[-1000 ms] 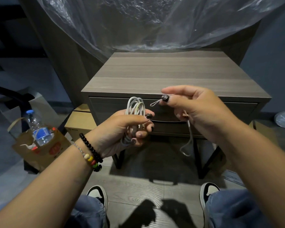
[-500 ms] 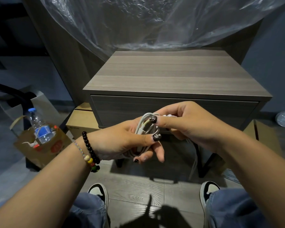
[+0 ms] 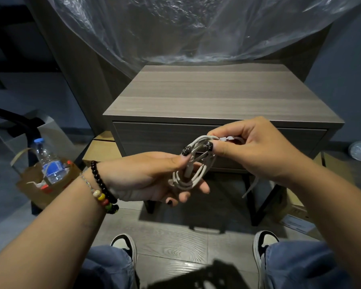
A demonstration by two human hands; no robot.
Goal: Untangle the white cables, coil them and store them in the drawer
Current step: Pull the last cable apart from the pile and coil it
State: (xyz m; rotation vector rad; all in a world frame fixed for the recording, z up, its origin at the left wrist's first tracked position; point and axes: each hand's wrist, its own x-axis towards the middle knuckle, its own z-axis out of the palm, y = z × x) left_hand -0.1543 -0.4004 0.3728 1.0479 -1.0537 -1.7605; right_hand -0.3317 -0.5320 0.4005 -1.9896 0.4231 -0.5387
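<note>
1. Two shoes (image 3: 124,245) sit at the frame's bottom.
2. At centre, the left hand (image 3: 146,178) grips the coiled white cable (image 3: 193,165); the right hand (image 3: 252,149) pinches its top.
3. Behind, the shut drawer (image 3: 152,138).
4. At left, a bottle (image 3: 49,161) in a paper bag (image 3: 32,188).

Coiled white cable (image 3: 193,163) in left hand (image 3: 146,178), right hand (image 3: 250,151) pinching its top loops before closed drawer (image 3: 154,138)

Your left hand (image 3: 152,176) lies palm up in front of the drawer (image 3: 154,138), thumb pressing the cable coil (image 3: 193,163); your right hand (image 3: 252,151) pinches its top.
</note>
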